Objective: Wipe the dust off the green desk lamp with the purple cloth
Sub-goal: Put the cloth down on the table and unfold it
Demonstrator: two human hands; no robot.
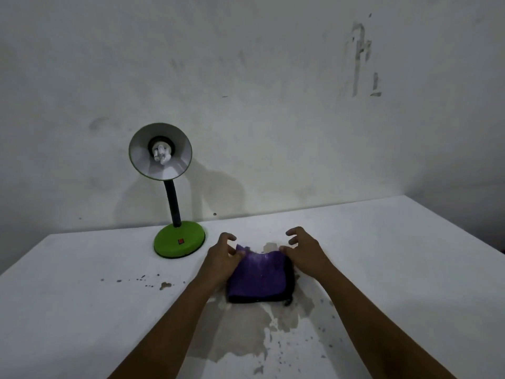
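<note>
Head view: white table (82, 310) fills the frame, green desk lamp (179, 239) upright at ten o'clock, near the wall. Purple cloth (259, 277) lies folded at centre, left hand (221, 258) and right hand (303, 253) pinching its far corners, seemingly by thumb and forefinger.

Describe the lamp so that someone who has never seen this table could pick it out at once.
On the white table, look to the far edge by the wall, left of the person's two hands. The green desk lamp stands there upright: a round green base with a small red switch, a dark bendy neck, and a shade facing the viewer. It is the only green, standing thing.
</note>
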